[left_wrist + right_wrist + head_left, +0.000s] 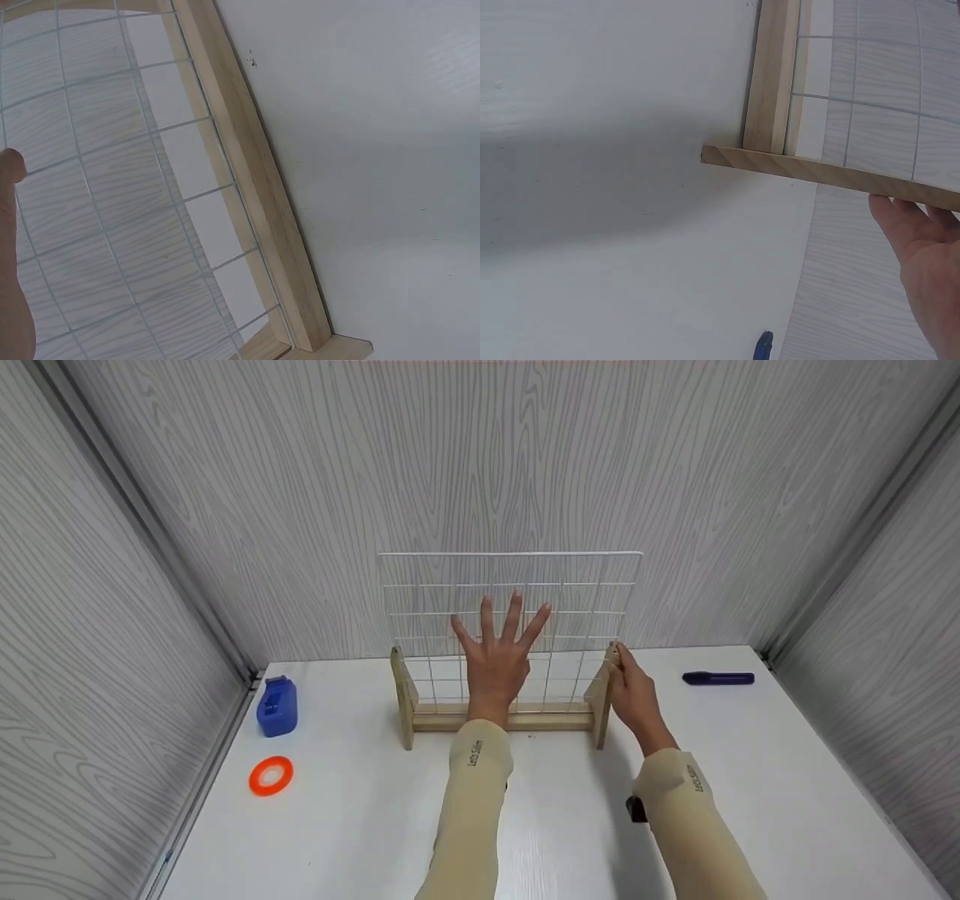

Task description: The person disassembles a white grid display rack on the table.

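Note:
A white wire grid [510,554] stands upright in a wooden stand, between two side panels joined by a wooden rail [551,721]. My left hand [498,667] is spread in front of the grid, its fingers straight and apart; part of it shows at the left edge of the left wrist view, by the wires. Against the outer face of the right wooden panel [601,709] rest the fingertips of my right hand [637,697]. In the right wrist view, those fingers [885,214] touch the panel's outer side without wrapping round it.
On the white table [360,825], a blue tape dispenser [277,709] stands at the left, with an orange tape roll [257,784] nearer. A dark purple capped, pen-like item [718,679] lies at the right. Grey wood-patterned walls [480,450] enclose the back and sides.

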The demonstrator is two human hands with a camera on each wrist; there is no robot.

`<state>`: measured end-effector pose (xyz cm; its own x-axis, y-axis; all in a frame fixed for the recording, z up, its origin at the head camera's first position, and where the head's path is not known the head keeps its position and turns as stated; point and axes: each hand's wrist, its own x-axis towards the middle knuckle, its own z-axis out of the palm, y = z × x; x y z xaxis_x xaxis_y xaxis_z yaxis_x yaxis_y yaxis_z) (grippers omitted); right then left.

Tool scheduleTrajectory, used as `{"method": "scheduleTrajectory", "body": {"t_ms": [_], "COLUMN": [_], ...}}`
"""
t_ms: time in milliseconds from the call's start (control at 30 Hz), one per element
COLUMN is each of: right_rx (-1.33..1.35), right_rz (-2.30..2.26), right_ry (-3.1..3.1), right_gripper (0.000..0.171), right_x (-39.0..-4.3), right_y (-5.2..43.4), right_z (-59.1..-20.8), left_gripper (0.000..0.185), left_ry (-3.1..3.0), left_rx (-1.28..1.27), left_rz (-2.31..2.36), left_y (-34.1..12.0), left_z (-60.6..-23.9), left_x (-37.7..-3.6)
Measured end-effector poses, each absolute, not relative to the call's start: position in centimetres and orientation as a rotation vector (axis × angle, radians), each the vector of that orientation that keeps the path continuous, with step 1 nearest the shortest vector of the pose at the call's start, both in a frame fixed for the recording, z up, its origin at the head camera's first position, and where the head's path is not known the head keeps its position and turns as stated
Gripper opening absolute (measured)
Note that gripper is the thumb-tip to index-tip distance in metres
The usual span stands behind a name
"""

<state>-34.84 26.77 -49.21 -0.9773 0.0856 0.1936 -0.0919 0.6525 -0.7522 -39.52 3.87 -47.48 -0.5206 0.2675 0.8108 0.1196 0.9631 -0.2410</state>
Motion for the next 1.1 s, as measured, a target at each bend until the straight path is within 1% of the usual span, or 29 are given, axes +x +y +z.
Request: {"method": "scheduleTrajectory", "body": {"t_ms": [300, 500, 800, 1100], "right_rx": [-0.012, -0.011, 0.006, 0.009], "right_rz": [1.26, 1.284, 1.333, 1.385], "right_ry": [-2.647, -2.671, -2.654, -2.627], "right_gripper": [0.055, 0.055, 0.056, 0.055], "right_x": [-34.8, -34.7, -34.8, -34.9], "right_y": [27.0, 27.1, 26.9, 27.0], "right_z": [-49.2, -49.4, -49.1, -49.0], "left_gripper": [0.093, 0.091, 0.094, 0.093], "left_ry": [-2.124, -2.172, -2.188, -2.204], "left_rx": [-0.321, -0.316, -0.3, -0.293], "left_rz": [0.181, 0.2, 0.223, 0.234], "left_y": [4.0, 3.9, 3.5, 3.5], "left_z": [-46.2, -46.2, -45.2, -44.8], "left_x": [-39.6, -39.3, -39.1, -39.1]}}
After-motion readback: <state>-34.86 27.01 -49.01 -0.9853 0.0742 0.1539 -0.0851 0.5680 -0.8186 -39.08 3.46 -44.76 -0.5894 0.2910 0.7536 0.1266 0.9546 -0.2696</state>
